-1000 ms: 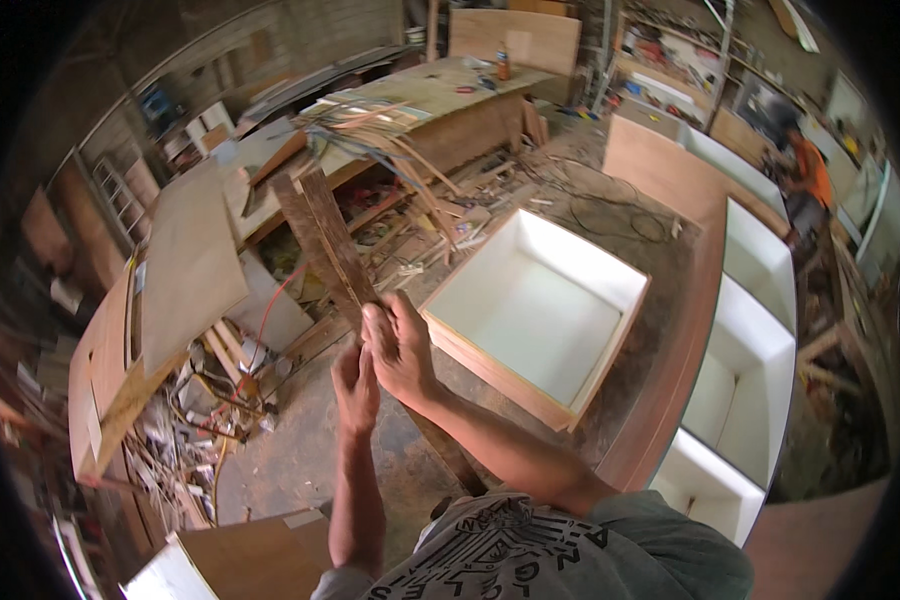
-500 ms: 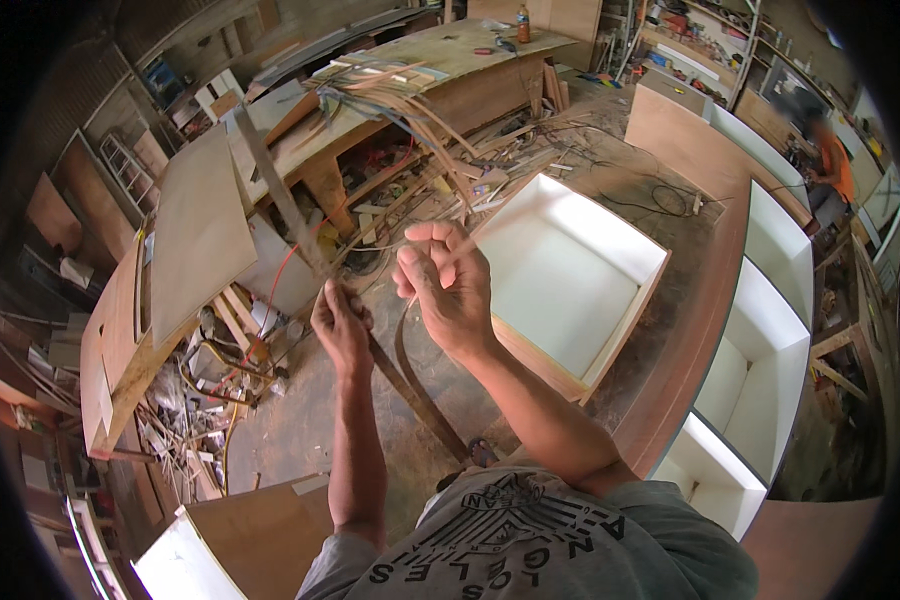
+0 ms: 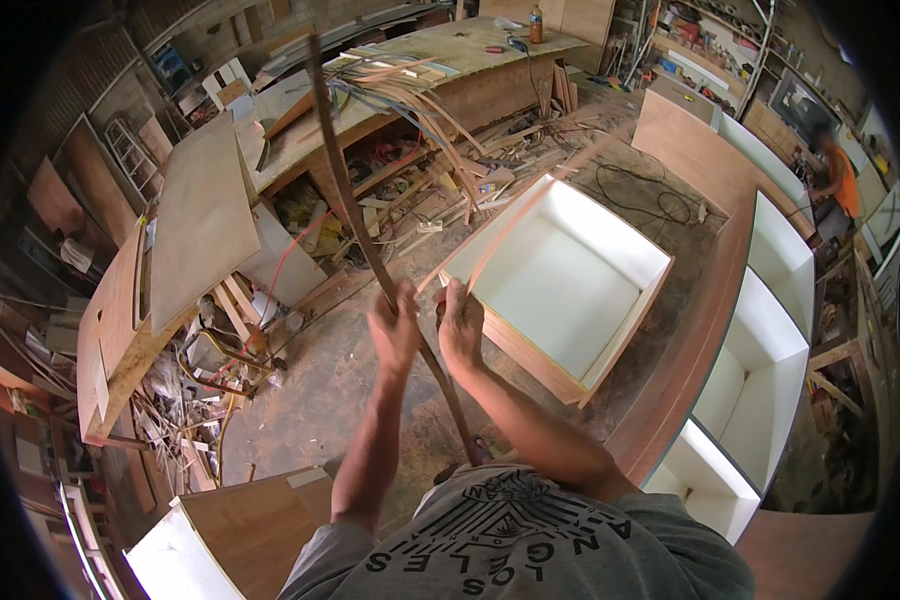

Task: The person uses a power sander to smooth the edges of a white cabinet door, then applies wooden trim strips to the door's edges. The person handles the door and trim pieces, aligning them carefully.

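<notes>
My left hand (image 3: 394, 328) is closed around a long, thin dark brown strip (image 3: 342, 172). The strip slants from above the far workbench down past my hand toward my feet. Just right of it, my right hand (image 3: 460, 325) is closed with the thumb up, pinching a thin, pale wood-coloured strip (image 3: 510, 225). That pale strip bends away over the edge of a white-lined drawer box (image 3: 575, 285) on the floor and blurs at its far end. The two hands are close together but apart.
A cluttered workbench (image 3: 450, 45) carries a bundle of loose strips (image 3: 395, 85) and a bottle (image 3: 536, 24). Wood scraps litter the floor. A long cabinet with white compartments (image 3: 755, 365) lies at right. An orange-clad person (image 3: 843, 185) works at far right. A cable (image 3: 670, 205) lies coiled beyond the drawer box.
My left hand has moved right, and the dark strip has swung more upright. My right hand has come lower and nearer me, its loosely curled fingers now closed on the pale strip.
</notes>
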`<state>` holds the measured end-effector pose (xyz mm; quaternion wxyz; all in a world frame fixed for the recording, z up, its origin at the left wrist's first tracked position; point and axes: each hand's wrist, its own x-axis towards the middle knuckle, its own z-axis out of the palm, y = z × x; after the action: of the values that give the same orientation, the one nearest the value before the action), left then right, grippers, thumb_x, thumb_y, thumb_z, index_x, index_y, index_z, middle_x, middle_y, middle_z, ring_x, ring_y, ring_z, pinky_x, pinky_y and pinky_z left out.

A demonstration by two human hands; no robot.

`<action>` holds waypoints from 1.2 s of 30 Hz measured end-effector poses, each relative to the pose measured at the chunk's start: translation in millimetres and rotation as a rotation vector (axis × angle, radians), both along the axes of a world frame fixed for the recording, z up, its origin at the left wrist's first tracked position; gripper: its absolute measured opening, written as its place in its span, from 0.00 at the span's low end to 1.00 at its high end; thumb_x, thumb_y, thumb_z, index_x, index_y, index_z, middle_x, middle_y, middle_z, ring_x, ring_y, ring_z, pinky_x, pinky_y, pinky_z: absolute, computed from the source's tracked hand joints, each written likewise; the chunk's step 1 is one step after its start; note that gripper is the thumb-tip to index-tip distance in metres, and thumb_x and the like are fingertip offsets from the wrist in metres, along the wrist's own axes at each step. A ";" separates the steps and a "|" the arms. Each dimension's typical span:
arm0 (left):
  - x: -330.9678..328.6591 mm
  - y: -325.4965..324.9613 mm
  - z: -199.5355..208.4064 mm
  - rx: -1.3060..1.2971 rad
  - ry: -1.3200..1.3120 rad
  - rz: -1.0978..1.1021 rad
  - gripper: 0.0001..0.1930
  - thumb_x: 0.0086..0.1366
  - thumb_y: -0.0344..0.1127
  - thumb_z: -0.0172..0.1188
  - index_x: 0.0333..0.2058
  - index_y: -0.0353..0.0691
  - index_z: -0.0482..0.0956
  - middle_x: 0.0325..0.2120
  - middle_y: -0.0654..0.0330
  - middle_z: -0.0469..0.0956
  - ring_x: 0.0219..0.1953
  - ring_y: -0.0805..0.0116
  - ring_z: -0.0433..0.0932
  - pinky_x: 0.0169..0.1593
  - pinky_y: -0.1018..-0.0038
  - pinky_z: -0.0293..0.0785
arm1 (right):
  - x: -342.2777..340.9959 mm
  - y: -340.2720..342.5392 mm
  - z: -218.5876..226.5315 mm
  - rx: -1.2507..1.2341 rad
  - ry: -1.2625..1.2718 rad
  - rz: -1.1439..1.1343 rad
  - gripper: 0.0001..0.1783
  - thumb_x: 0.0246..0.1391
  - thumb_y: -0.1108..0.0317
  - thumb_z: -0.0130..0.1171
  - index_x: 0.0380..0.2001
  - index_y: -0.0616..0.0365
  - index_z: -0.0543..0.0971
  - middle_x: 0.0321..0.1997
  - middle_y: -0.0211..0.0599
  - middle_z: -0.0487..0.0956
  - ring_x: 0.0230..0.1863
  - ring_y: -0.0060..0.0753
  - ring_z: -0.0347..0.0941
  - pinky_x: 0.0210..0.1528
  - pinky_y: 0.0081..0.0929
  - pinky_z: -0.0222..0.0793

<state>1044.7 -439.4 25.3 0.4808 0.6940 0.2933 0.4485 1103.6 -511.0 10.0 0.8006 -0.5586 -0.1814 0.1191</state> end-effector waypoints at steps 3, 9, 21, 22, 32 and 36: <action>-17.8 -44.7 -26.5 -0.023 0.145 -0.102 0.20 0.76 0.44 0.50 0.38 0.29 0.78 0.21 0.62 0.75 0.24 0.74 0.72 0.28 0.73 0.69 | 18.4 -1.3 14.5 0.087 0.143 0.026 0.30 0.70 0.39 0.42 0.27 0.55 0.69 0.20 0.20 0.59 0.19 0.15 0.51 0.22 0.18 0.48; -17.2 -43.1 -46.8 -0.347 -0.155 -0.028 0.22 0.77 0.50 0.46 0.29 0.38 0.71 0.18 0.65 0.68 0.20 0.75 0.71 0.23 0.74 0.71 | 47.0 -21.1 29.1 0.166 0.351 0.000 0.27 0.72 0.42 0.40 0.31 0.56 0.69 0.19 0.22 0.61 0.14 0.15 0.52 0.14 0.18 0.49; -84.7 96.5 4.2 -0.218 -0.422 0.179 0.23 0.77 0.54 0.43 0.28 0.42 0.66 0.16 0.66 0.63 0.14 0.76 0.63 0.17 0.76 0.63 | 157.5 -127.5 41.6 0.347 0.471 -0.297 0.26 0.72 0.43 0.35 0.35 0.55 0.68 0.19 0.22 0.60 0.13 0.19 0.49 0.17 0.22 0.49; -87.0 101.6 3.5 -0.207 -0.434 0.187 0.23 0.77 0.54 0.43 0.27 0.42 0.65 0.16 0.66 0.63 0.14 0.76 0.63 0.17 0.76 0.63 | 159.7 -132.0 41.0 0.374 0.485 -0.318 0.25 0.72 0.44 0.36 0.36 0.55 0.69 0.19 0.23 0.60 0.13 0.19 0.50 0.18 0.21 0.49; -101.7 123.4 18.2 -0.336 -0.375 0.383 0.23 0.75 0.58 0.42 0.29 0.45 0.68 0.17 0.67 0.64 0.15 0.75 0.62 0.17 0.76 0.63 | 200.0 -212.7 4.8 0.433 0.406 -0.420 0.19 0.71 0.51 0.40 0.40 0.54 0.71 0.21 0.24 0.63 0.14 0.19 0.51 0.18 0.22 0.51; -140.7 143.0 14.5 -0.259 -0.462 0.343 0.26 0.75 0.59 0.43 0.26 0.44 0.64 0.16 0.68 0.60 0.14 0.76 0.59 0.16 0.78 0.60 | 215.5 -282.0 -1.1 0.342 0.364 -0.508 0.19 0.70 0.53 0.40 0.37 0.55 0.73 0.22 0.25 0.66 0.14 0.20 0.53 0.16 0.23 0.52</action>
<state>904.1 -296.4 39.8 0.5366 0.4470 0.3438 0.6278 1319.1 -793.0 8.9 0.9058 -0.4133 0.0916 -0.0185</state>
